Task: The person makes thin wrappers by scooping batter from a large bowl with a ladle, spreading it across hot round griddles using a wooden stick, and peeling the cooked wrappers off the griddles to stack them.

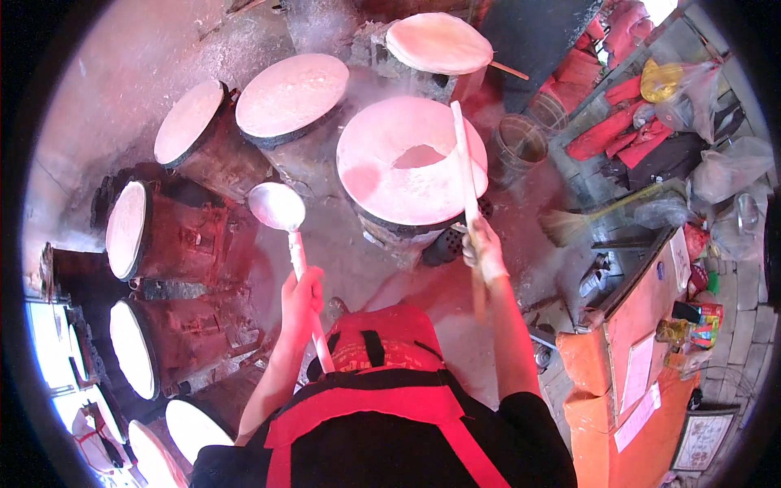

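My left hand (303, 293) is closed around the handle of a large metal ladle (277, 206), whose bowl is held up to the left of the middle drum-shaped stove. My right hand (484, 250) grips a long, flat wooden stick (465, 161), held nearly upright over the right side of that stove's pale round top. This top (396, 198) is coated in a pale layer, with a darker, irregular patch near its centre. Whether the stick touches the top I cannot tell. The stove body shows below the rim.
Several more drum stoves with pale round tops, one of them (293, 97) close by, curve around the left. A round pale piece (439, 44) with a stick lies at the back. Wire baskets (521, 141), a broom (567, 227) and an orange-covered table (586, 366) are on the right.
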The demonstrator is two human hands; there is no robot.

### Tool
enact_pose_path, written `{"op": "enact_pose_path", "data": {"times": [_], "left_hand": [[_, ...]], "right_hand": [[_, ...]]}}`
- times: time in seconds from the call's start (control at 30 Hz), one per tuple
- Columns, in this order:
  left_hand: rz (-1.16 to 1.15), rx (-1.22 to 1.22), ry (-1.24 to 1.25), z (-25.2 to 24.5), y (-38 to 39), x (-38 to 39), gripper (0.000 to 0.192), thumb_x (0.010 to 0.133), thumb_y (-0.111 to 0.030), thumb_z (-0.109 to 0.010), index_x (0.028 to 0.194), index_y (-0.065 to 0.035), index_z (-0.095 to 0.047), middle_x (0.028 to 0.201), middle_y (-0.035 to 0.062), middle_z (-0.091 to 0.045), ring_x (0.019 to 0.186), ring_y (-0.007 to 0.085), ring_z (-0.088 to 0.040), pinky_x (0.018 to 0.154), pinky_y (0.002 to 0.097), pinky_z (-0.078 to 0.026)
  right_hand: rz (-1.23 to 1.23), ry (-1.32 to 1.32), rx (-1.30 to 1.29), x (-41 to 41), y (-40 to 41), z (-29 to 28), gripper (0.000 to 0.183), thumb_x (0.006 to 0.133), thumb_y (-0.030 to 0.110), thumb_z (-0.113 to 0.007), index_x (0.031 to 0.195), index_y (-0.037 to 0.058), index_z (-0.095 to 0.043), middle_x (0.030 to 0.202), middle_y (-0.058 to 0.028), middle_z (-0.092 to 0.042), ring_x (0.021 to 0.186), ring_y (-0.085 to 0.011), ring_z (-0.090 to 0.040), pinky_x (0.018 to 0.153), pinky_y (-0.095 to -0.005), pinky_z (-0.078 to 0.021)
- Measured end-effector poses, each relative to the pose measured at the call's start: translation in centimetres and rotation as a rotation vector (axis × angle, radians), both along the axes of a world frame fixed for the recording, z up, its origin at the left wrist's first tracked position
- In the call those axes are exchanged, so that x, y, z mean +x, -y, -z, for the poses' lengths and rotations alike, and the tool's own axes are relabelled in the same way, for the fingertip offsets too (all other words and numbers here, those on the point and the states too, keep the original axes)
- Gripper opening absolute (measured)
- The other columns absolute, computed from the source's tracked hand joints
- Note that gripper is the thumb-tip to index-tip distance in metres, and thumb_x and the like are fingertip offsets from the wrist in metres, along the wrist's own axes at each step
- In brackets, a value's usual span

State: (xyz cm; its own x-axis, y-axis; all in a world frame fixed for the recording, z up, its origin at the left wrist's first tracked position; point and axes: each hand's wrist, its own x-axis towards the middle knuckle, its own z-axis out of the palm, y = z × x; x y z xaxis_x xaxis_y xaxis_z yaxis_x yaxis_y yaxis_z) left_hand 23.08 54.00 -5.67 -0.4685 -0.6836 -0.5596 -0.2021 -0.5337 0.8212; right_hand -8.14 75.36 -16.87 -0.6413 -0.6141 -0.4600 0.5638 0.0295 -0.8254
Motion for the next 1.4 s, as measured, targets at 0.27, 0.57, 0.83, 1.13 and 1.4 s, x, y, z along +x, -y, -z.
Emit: {"op": "enact_pose_path", "data": {"times": [0.27, 0.57, 0.83, 1.13, 1.4], "left_hand": [[-0.035, 0.128, -0.206, 1.0, 1.9, 0.4, 0.017, 0.097, -0.019, -0.051, 0.106, -0.004, -0.052, 0.074, -0.0007, -0.045, 0.059, 0.0082, -0.042, 0.046, 0.0209, -0.032], [0.162, 0.341, -0.23, -0.4, 4.7, 0.2, 0.021, 0.098, -0.018, -0.047, 0.109, -0.0005, -0.049, 0.077, -0.0001, -0.045, 0.059, 0.0069, -0.042, 0.044, 0.0185, -0.031], [0.176, 0.41, -0.172, 0.1, 5.9, 1.4, 0.014, 0.096, -0.016, -0.049, 0.103, -0.0045, -0.047, 0.073, -0.0004, -0.043, 0.054, 0.0072, -0.039, 0.042, 0.02, -0.028], [0.338, 0.498, -0.195, 1.3, 5.8, 1.5, 0.014, 0.096, -0.017, -0.05, 0.1, -0.0047, -0.047, 0.071, -0.0013, -0.042, 0.052, 0.0068, -0.037, 0.041, 0.0205, -0.028], [0.359, 0.185, -0.162, 4.9, 8.8, -7.6, 0.011, 0.092, -0.017, -0.053, 0.091, -0.0077, -0.047, 0.067, -0.0018, -0.044, 0.05, 0.0082, -0.04, 0.041, 0.024, -0.033]], "right_hand": [[0.259, -0.728, 0.096, 1.5, 2.6, 6.6, 0.038, 0.095, 0.02, -0.056, 0.133, 0.0163, -0.054, 0.07, 0.0099, -0.052, 0.045, -0.0008, -0.033, 0.038, -0.0188, -0.0249], [0.108, -0.408, 0.16, 9.1, 12.4, 2.7, 0.049, 0.093, 0.029, -0.062, 0.129, -0.0028, -0.053, 0.121, -0.0115, -0.061, 0.111, -0.0141, -0.053, 0.096, -0.0273, -0.0404], [0.483, -1.215, 0.297, 13.3, 10.1, 6.2, 0.035, 0.096, 0.018, -0.057, 0.131, 0.0127, -0.056, 0.111, -0.0004, -0.061, 0.069, -0.0053, -0.055, 0.055, -0.0201, -0.0443], [0.294, -0.525, 0.312, 5.3, 8.3, 4.8, 0.041, 0.094, 0.033, -0.06, 0.133, 0.0186, -0.054, 0.054, 0.0113, -0.031, 0.038, -0.0024, -0.024, 0.035, -0.0234, -0.018], [0.289, -0.522, 0.185, 14.8, 2.6, 3.4, 0.041, 0.094, 0.022, -0.06, 0.133, 0.0099, -0.054, 0.075, 0.0119, -0.047, 0.055, 0.002, -0.036, 0.047, -0.0156, -0.026]]}}
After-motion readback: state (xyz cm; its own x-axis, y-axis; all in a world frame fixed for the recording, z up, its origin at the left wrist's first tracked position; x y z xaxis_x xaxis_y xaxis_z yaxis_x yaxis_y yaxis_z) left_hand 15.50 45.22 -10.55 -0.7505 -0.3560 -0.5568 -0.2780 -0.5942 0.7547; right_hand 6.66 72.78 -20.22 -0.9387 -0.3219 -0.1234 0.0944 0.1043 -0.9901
